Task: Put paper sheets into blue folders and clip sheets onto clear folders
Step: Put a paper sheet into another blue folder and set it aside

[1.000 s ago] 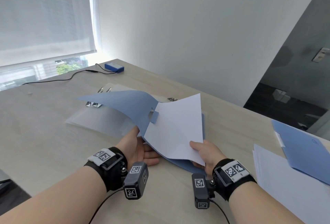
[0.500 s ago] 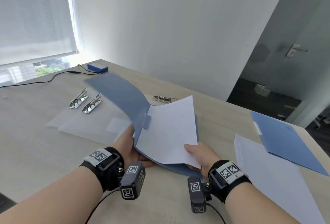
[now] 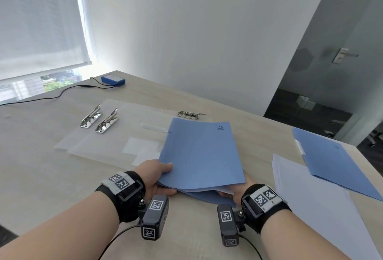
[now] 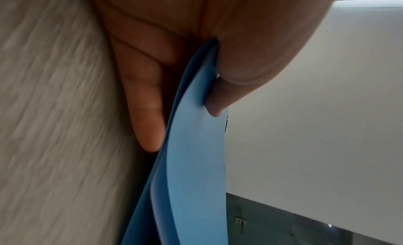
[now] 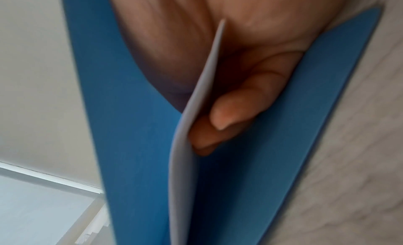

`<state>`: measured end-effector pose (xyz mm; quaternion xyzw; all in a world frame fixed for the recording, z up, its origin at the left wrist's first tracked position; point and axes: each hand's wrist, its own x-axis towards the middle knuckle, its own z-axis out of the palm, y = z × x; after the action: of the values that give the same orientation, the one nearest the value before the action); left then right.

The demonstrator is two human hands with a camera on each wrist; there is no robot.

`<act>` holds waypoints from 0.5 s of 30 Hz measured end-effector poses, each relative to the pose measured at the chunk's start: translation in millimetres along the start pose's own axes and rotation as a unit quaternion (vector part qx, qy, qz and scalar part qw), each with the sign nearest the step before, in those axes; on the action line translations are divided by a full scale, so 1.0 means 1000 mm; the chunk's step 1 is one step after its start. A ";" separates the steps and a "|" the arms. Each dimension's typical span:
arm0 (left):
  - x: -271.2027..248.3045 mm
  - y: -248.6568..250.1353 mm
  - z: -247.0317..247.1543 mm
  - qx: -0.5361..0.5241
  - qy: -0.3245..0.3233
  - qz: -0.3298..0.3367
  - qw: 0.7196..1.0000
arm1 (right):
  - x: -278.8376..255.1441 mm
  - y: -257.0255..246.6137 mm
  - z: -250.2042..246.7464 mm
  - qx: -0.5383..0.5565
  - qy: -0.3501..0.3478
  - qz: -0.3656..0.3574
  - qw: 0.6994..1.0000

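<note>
Since the earlier frame the blue folder (image 3: 202,154) has swung shut over the white sheet (image 3: 224,191) between its covers. On the desk (image 3: 31,172) lie two blue folders, the second (image 3: 335,162) at right on one paper stack (image 3: 310,201), then two clear folders (image 3: 99,145), three metal clips (image 3: 91,116) and one blue box (image 3: 113,80). The left hand (image 3: 154,179) has its grip clamped on the folder's corner, the right hand (image 3: 238,190) pinching the sheet.

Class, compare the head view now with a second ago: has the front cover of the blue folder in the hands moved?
Yes. The front cover has swung from raised toward the window side down to the right over the white sheet, hiding most of it, judged against the table.
</note>
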<state>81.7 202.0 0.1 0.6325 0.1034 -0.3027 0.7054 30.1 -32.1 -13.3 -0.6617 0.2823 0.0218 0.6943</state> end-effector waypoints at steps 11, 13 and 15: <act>-0.018 -0.004 -0.008 0.109 -0.038 0.036 0.993 | -0.014 -0.007 -0.003 0.078 0.012 0.010 0.997; -0.019 -0.006 -0.009 0.110 -0.037 0.056 0.992 | -0.018 -0.009 -0.007 0.086 -0.001 0.001 0.996; -0.019 -0.009 -0.008 0.090 -0.042 0.071 0.993 | -0.020 -0.009 -0.014 0.094 -0.001 -0.008 0.996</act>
<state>63.0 214.8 1.2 0.6855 0.0005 -0.2864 0.6694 12.2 -39.9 4.0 -0.5956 0.2767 -0.0097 0.7541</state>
